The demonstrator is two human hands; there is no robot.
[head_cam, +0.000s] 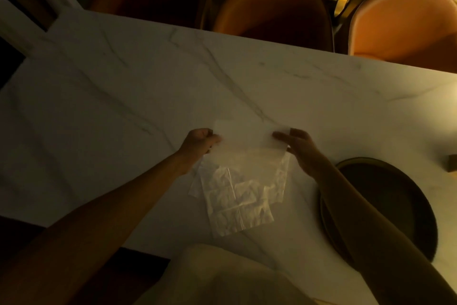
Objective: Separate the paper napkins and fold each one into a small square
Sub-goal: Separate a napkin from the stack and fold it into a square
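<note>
A pale cushioned chair back (222, 277) sat nearest the camera, at the near edge of the white marble table (123, 97). The left hand (201, 142) was clenched on the left edge of a thin paper napkin (249, 135), and the right hand (300, 147) pinched its right edge, holding it taut above the napkin stack (237, 196) on the table. A dark round tray (395, 193) lay to the right of the stack.

Both bare arms reach forward. Left hand (200, 142) is curled, fingers pinched closed; right hand (300, 147) pinches too, thumb extended inward.
</note>
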